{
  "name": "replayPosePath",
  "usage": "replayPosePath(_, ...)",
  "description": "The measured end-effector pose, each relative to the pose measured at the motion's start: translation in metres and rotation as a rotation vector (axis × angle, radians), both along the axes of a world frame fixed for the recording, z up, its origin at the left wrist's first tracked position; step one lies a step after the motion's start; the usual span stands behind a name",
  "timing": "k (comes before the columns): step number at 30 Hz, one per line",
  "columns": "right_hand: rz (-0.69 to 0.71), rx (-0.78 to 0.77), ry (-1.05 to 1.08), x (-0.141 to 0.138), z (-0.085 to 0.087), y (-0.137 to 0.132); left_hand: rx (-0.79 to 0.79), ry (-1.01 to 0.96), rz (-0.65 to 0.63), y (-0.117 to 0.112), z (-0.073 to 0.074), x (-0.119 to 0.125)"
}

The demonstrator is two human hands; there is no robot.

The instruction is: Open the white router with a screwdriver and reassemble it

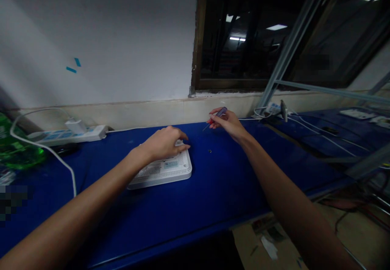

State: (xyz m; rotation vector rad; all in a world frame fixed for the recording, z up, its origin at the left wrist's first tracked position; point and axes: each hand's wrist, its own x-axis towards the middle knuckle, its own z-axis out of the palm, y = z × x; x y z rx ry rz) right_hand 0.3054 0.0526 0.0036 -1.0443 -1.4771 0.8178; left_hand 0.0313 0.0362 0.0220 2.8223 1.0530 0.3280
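Observation:
My left hand (163,144) rests on the far edge of a flat white perforated plastic device (163,171), likely a router, with its fingers curled over the casing. My right hand (227,124) is raised just above the blue tabletop (231,172), pinching a small screwdriver (217,116) with a thin metal shaft and red and blue colouring. A tiny dark screw (210,151) lies on the table between the device and my right hand, and the screwdriver tip hangs above it and to the left.
A white power strip (67,136) with a white plug adapter (75,126) lies along the wall. White cables run across the table. A green plastic bag (18,150) sits at the far left, and metal frame bars (292,46) stand at the right before a dark window.

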Motion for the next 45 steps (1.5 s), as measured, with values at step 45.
replayPosePath(45,0.15,0.011,-0.303,-0.036,-0.017,-0.008,0.008,0.167,0.073,-0.043,-0.027,-0.072)
